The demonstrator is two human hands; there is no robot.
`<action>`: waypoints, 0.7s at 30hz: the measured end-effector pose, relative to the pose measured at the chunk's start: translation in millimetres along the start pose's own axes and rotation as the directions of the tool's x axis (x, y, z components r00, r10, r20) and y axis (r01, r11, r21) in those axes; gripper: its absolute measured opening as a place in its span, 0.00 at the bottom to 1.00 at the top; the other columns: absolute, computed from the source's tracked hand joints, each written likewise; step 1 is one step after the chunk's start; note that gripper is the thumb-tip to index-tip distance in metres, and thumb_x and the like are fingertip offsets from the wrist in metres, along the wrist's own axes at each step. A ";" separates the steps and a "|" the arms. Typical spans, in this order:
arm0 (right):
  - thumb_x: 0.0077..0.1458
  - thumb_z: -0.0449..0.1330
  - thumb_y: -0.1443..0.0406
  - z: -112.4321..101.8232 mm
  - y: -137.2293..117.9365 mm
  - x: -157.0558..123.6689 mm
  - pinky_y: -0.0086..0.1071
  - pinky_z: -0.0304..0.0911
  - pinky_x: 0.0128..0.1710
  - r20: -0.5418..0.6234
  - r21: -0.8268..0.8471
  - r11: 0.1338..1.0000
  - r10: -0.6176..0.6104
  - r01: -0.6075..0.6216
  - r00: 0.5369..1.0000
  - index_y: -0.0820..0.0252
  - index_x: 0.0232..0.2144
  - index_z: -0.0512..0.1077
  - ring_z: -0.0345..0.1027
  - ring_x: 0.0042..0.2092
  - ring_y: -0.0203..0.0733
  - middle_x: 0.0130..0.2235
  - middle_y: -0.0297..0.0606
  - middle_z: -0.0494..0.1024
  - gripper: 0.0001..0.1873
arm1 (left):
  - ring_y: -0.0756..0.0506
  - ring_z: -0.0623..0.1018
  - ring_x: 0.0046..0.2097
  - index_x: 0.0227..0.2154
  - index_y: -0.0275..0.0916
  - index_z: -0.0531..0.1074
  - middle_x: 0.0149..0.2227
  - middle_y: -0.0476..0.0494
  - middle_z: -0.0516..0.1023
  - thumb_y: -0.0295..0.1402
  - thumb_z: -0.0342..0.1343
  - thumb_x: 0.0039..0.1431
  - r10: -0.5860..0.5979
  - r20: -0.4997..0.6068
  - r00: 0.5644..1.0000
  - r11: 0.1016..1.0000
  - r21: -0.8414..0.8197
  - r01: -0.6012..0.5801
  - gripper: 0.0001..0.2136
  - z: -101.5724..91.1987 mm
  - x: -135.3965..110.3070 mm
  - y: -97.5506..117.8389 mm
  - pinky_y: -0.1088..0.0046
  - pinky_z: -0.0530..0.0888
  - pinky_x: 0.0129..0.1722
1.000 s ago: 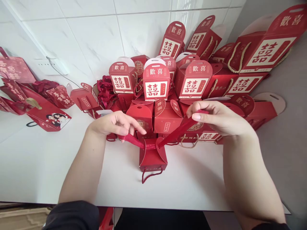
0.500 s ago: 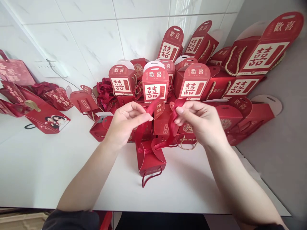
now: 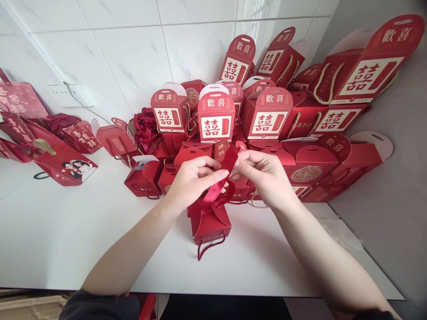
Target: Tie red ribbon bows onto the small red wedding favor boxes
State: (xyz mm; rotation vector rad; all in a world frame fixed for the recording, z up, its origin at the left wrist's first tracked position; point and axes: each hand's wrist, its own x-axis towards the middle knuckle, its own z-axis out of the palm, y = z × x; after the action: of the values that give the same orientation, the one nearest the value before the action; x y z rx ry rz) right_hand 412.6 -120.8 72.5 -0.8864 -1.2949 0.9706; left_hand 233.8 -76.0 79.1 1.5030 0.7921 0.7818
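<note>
**Hands closed in above the white counter (image 3: 83, 240)**

Stacked red boxes (image 3: 215, 106) filled the back of the counter, many with upright flaps and large printed characters. In front of them, the left hand (image 3: 190, 180) and right hand (image 3: 268, 180) had drawn together; half a second earlier they stood farther apart, each lifting its own length of ribbon.

The small red box (image 3: 211, 224) stood on the counter directly below the hands, its curved flaps folded in at the top, apart from the counter's front edge. Its dark red cord handle (image 3: 213, 244) hung down on the near side.

The red ribbon (image 3: 216, 190) now rose slantwise from the box top to both hands, its lengths overlapping, with a slack fold sagging under the right one. That seemed to put the tying at its crossing stage, as no tightened knot showed.

The left fingers pinched the ribbon flat beneath the thumb. The right fingers pinched it near its upper end, their tips partly hidden.
</note>
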 end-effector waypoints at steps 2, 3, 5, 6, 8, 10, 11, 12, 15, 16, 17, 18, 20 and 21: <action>0.53 0.67 0.52 0.2 -0.6 -0.3 0.33 0.74 0.38 0.012 -0.001 1.000 -0.005 0.005 1.000 0.59 0.31 0.75 0.77 0.34 0.40 0.30 0.36 0.80 0.16 | 0.46 0.82 0.29 0.36 0.37 0.75 0.29 0.46 0.83 0.41 0.66 0.52 0.007 0.004 1.000 1.000 0.001 -0.007 0.14 0.3 -0.1 -0.7 0.72 0.80 0.33; 0.53 0.66 0.53 0.2 -0.7 -0.3 0.33 0.74 0.38 0.010 0.005 1.000 -0.002 0.002 1.000 0.60 0.31 0.75 0.77 0.34 0.40 0.30 0.36 0.80 0.16 | 0.47 0.82 0.29 0.35 0.37 0.75 0.29 0.46 0.83 0.41 0.66 0.53 0.014 0.005 1.000 1.000 0.007 -0.014 0.13 0.3 -0.2 -0.6 0.72 0.80 0.32; 0.54 0.66 0.54 0.0 -0.7 -0.1 0.32 0.74 0.37 0.006 0.018 1.000 0.005 -0.005 1.000 0.60 0.31 0.74 0.78 0.33 0.39 0.30 0.36 0.80 0.15 | 0.47 0.82 0.29 0.33 0.36 0.75 0.29 0.46 0.82 0.41 0.65 0.54 0.039 0.000 0.999 0.999 0.019 -0.039 0.12 0.1 -0.4 0.3 0.74 0.80 0.31; 0.54 0.66 0.54 -0.1 -0.7 0.0 0.31 0.74 0.37 0.003 0.022 1.000 0.008 -0.009 1.000 0.60 0.31 0.74 0.78 0.33 0.39 0.30 0.35 0.80 0.14 | 0.47 0.82 0.28 0.32 0.36 0.75 0.29 0.46 0.82 0.41 0.64 0.55 0.051 -0.004 0.999 0.998 0.023 -0.051 0.12 0.1 -0.5 0.8 0.74 0.80 0.31; 0.55 0.66 0.56 -0.4 -0.4 -0.1 0.31 0.73 0.37 -0.001 0.028 1.000 0.012 -0.012 1.000 0.60 0.31 0.74 0.78 0.34 0.39 0.30 0.35 0.80 0.13 | 0.48 0.82 0.28 0.31 0.36 0.74 0.28 0.47 0.82 0.41 0.63 0.56 0.077 -0.014 0.997 0.997 0.032 -0.077 0.12 0.5 -0.7 1.4 0.75 0.80 0.31; 0.56 0.65 0.56 -0.3 -0.4 -0.4 0.31 0.73 0.38 -0.003 0.028 1.000 0.008 -0.007 1.000 0.60 0.31 0.74 0.78 0.33 0.39 0.29 0.34 0.80 0.12 | 0.48 0.82 0.27 0.30 0.36 0.74 0.28 0.47 0.82 0.40 0.63 0.57 0.111 -0.023 0.994 0.993 0.049 -0.110 0.11 1.5 -0.9 1.2 0.75 0.79 0.31; 0.57 0.64 0.56 0.0 -0.4 -0.7 0.32 0.73 0.38 -0.001 0.022 1.000 0.000 0.000 1.000 0.60 0.31 0.75 0.77 0.33 0.39 0.29 0.34 0.80 0.12 | 0.48 0.82 0.27 0.30 0.36 0.74 0.28 0.48 0.81 0.40 0.62 0.57 0.130 -0.024 0.991 0.990 0.062 -0.129 0.11 2.2 -1.1 0.8 0.75 0.79 0.30; 0.58 0.63 0.56 0.5 -0.4 -1.0 0.31 0.73 0.38 0.005 0.007 1.000 -0.012 0.012 1.000 0.59 0.30 0.75 0.77 0.33 0.38 0.28 0.34 0.79 0.13 | 0.48 0.82 0.27 0.30 0.36 0.73 0.28 0.48 0.81 0.39 0.62 0.57 0.148 -0.023 0.989 0.986 0.076 -0.146 0.11 2.9 -1.3 0.2 0.75 0.78 0.30; 0.56 0.65 0.56 2.7 -1.0 -1.9 0.29 0.70 0.35 0.000 -0.097 0.993 -0.071 0.071 0.997 0.59 0.27 0.76 0.73 0.30 0.36 0.27 0.33 0.79 0.13 | 0.49 0.81 0.28 0.30 0.36 0.74 0.29 0.47 0.80 0.39 0.61 0.58 0.201 -0.020 0.979 0.970 0.140 -0.197 0.10 3.0 -1.4 -0.8 0.74 0.77 0.31; 0.54 0.66 0.57 3.4 -1.8 -2.3 0.28 0.69 0.33 -0.013 -0.136 0.986 -0.093 0.091 0.996 0.59 0.25 0.76 0.72 0.29 0.35 0.27 0.33 0.78 0.13 | 0.49 0.80 0.28 0.29 0.36 0.74 0.28 0.47 0.80 0.39 0.61 0.59 0.224 -0.025 0.974 0.959 0.184 -0.215 0.11 1.5 -1.3 -0.4 0.74 0.77 0.31; 0.53 0.67 0.57 4.0 -3.1 -2.8 0.28 0.67 0.31 -0.027 -0.169 0.980 -0.113 0.107 0.993 0.59 0.25 0.76 0.70 0.29 0.35 0.26 0.33 0.77 0.13 | 0.50 0.79 0.28 0.29 0.36 0.74 0.28 0.47 0.79 0.40 0.61 0.58 0.244 -0.022 0.970 0.943 0.238 -0.232 0.11 -0.9 -1.1 0.6 0.74 0.76 0.31; 0.53 0.67 0.57 4.6 -5.3 -3.4 0.28 0.66 0.30 -0.042 -0.192 0.974 -0.131 0.120 0.991 0.59 0.24 0.76 0.69 0.28 0.35 0.26 0.33 0.77 0.13 | 0.50 0.78 0.29 0.29 0.36 0.75 0.29 0.47 0.78 0.40 0.62 0.57 0.255 0.003 0.967 0.923 0.296 -0.245 0.11 -4.4 -0.9 2.0 0.73 0.76 0.32; 0.54 0.66 0.58 5.8 -12.4 -4.7 0.29 0.65 0.30 -0.067 -0.213 0.965 -0.170 0.153 0.983 0.59 0.25 0.75 0.68 0.28 0.35 0.26 0.32 0.76 0.12 | 0.48 0.79 0.35 0.34 0.37 0.75 0.36 0.44 0.78 0.40 0.65 0.52 0.239 0.121 0.963 0.885 0.380 -0.267 0.12 -13.8 -0.6 4.8 0.71 0.76 0.36; 0.55 0.66 0.58 6.6 -17.2 -5.4 0.29 0.66 0.30 -0.078 -0.216 0.960 -0.196 0.175 0.977 0.59 0.25 0.75 0.68 0.28 0.35 0.27 0.33 0.76 0.12 | 0.45 0.79 0.40 0.39 0.38 0.75 0.41 0.43 0.77 0.39 0.68 0.49 0.216 0.208 0.954 0.876 0.391 -0.283 0.15 -19.0 -0.5 5.3 0.69 0.77 0.40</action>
State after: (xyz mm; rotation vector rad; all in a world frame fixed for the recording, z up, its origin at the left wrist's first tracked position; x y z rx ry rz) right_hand 407.2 -132.0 87.2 -0.9414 -1.3846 0.6436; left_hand 217.8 -66.5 85.7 2.0599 0.6774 0.6961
